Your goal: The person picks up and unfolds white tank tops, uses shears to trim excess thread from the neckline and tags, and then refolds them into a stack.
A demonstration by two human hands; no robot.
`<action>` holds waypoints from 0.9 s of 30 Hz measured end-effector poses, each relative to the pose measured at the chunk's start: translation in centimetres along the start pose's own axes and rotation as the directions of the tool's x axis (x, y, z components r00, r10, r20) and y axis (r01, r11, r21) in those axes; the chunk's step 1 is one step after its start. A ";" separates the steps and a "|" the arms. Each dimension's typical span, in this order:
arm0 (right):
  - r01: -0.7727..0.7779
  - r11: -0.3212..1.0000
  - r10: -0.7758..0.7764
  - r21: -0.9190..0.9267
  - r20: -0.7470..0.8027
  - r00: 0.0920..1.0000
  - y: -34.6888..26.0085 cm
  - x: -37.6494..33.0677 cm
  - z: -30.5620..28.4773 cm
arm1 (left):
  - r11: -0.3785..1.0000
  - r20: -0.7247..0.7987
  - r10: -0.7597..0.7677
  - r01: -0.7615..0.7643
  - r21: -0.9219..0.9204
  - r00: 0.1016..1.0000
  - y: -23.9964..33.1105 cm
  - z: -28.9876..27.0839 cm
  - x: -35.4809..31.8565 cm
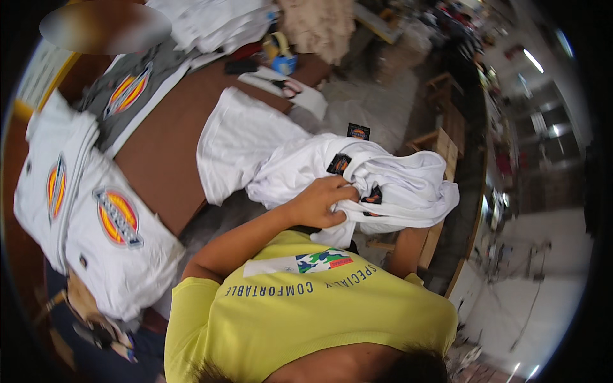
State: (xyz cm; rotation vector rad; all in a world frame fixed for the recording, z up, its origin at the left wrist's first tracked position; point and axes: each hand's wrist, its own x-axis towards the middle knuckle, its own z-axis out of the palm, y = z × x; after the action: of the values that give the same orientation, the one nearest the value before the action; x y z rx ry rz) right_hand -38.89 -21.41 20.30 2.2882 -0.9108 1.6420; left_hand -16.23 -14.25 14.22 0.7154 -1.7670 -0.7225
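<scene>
A bundle of white T-shirts point(290, 163) lies in front of my chest, with several collars stacked together toward the right. Small black neck labels point(340, 164) show among the folds. My left hand point(322, 203) is closed on the near edge of a white T-shirt, beside the labels. From the right, my right forearm point(407, 249) reaches under the bundled collars. The cloth hides my right hand, so its fingers cannot be seen.
White T-shirts with red and yellow emblems point(118, 252) lie at the left, beside a brown tabletop point(150, 175). Farther back are a grey shirt point(137, 73), scissors point(290, 88), a blue tape roll point(284, 64) and piled white cloth point(220, 25). Wooden stools point(450, 137) stand at the right.
</scene>
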 end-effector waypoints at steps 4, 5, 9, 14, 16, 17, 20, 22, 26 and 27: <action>-0.126 0.992 0.124 -0.017 -0.087 0.988 -0.1 0.5 -5.7 | 0.972 0.162 0.116 -0.079 -0.219 0.980 2.3 1.3 3.8; -0.160 0.987 0.159 -0.006 -0.106 0.982 -0.5 0.4 -7.0 | 0.967 0.204 0.135 -0.084 -0.240 0.970 3.0 1.8 4.4; -0.273 0.957 0.285 0.096 -0.149 0.947 -0.5 0.7 -10.0 | 0.926 0.314 0.163 -0.036 -0.376 0.935 4.4 3.0 6.0; -0.363 0.883 0.405 0.297 -0.089 0.910 1.5 0.7 -8.8 | 0.853 0.201 0.205 -0.074 -0.516 0.958 2.3 1.3 7.0; -0.386 0.848 0.432 0.365 -0.052 0.900 2.1 0.9 -7.9 | 0.871 0.195 0.142 -0.029 -0.490 0.970 2.0 -0.5 7.0; -0.397 0.829 0.443 0.395 -0.029 0.896 2.5 1.0 -7.5 | 0.882 0.194 0.145 -0.037 -0.470 0.970 2.1 -1.6 7.2; -0.427 0.801 0.448 0.419 0.053 0.893 6.4 -0.1 -6.0 | 0.896 0.166 0.187 -0.099 -0.433 0.968 2.6 -4.3 7.5; -0.422 0.884 0.397 0.200 0.155 0.905 11.8 -4.0 -4.6 | 0.892 0.161 0.218 -0.130 -0.433 0.962 2.6 -6.1 7.3; -0.396 0.599 0.254 0.696 0.304 0.918 3.9 2.4 1.2 | 0.953 0.150 0.076 -0.028 -0.301 0.986 3.1 -10.1 3.7; -0.439 0.404 0.279 0.803 0.350 0.895 1.6 4.2 2.1 | 0.952 0.156 0.047 0.003 -0.305 0.987 3.6 -10.7 2.7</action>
State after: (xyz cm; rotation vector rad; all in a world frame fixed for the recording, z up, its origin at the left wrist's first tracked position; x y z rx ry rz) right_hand -37.28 -25.28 23.02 3.0523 -0.6936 2.6239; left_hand -7.21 -15.42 21.44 0.4363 -1.7519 -1.0353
